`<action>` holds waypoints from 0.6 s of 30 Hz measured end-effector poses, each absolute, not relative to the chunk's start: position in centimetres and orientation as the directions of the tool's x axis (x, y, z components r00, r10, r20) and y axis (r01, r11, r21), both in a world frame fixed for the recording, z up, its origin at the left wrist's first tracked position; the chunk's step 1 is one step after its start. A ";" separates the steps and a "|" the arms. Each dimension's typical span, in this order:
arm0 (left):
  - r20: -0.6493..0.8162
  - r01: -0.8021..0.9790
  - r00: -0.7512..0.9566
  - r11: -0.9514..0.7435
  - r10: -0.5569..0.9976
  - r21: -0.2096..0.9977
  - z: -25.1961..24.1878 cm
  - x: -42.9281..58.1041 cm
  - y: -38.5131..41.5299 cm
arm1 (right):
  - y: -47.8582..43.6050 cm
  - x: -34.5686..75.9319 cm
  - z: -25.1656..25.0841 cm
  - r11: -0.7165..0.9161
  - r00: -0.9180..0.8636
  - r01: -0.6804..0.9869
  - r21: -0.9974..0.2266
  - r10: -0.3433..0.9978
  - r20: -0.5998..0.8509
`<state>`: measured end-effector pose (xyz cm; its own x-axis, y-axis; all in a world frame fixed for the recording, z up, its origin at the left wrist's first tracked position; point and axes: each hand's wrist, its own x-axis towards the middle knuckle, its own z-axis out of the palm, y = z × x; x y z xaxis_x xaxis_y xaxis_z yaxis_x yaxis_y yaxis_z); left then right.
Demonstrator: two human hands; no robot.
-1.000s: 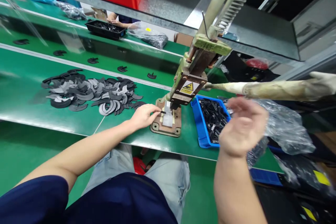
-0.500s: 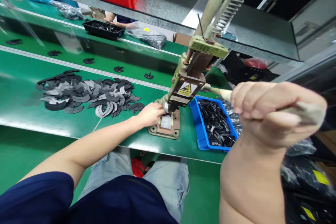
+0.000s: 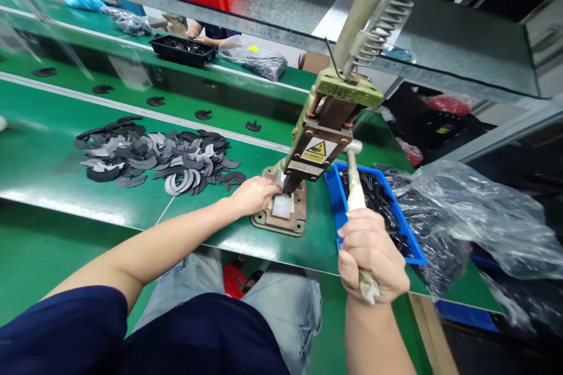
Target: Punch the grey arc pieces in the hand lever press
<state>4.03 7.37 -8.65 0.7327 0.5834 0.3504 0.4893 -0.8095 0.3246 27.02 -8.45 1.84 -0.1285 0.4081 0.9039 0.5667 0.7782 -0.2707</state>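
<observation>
A green hand press (image 3: 303, 135) with a yellow warning label stands upright on the bench. My right hand (image 3: 373, 255) is wrapped round its cloth-covered lever (image 3: 355, 187), which points down toward me. At the foot of the press, my left hand (image 3: 257, 194) has its fingers pinched together beside the ram (image 3: 291, 183). Whatever those fingertips hold is hidden by the fingers and the ram. A pale block (image 3: 281, 206) sits on the press base (image 3: 278, 226), just in front of the ram.
Curved black and grey plastic pieces (image 3: 162, 155) lie heaped left of the press. A blue bin (image 3: 416, 249) of black parts and clear plastic bags (image 3: 484, 211) are on the right. Beyond, black parts (image 3: 203, 115) sit along a green strip; a co-worker's hands (image 3: 200, 35) are near a black tray (image 3: 182, 58).
My right hand has swung the lever down and leftward, from out at the right to in front of the blue bin. My left hand stays at the press base. The view has shifted slightly.
</observation>
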 end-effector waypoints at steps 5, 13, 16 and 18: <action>0.384 0.583 0.627 -0.735 0.678 0.347 -9.2 0.0 9.0 | -7.8 27.1 1.3 0.786 -0.071 0.569 -0.242 0.339 0.938; 0.218 0.774 0.570 -0.606 0.792 0.180 -9.0 -8.2 13.7 | -7.3 26.7 0.5 0.788 0.051 0.561 -0.254 0.273 0.961; 0.139 0.757 0.627 -0.642 0.767 0.123 -9.0 -7.9 13.7 | -7.2 26.5 0.3 0.779 0.086 0.570 -0.263 0.262 0.961; 0.102 0.761 0.633 -0.641 0.768 0.102 -9.2 -7.5 13.7 | -7.2 26.4 0.3 0.768 0.100 0.581 -0.269 0.260 0.960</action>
<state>-7.45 13.72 -9.18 0.6326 0.7677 0.1023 0.7609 -0.6407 0.1023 26.39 -7.22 0.34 0.1004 0.2605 0.9602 0.5811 0.7681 -0.2691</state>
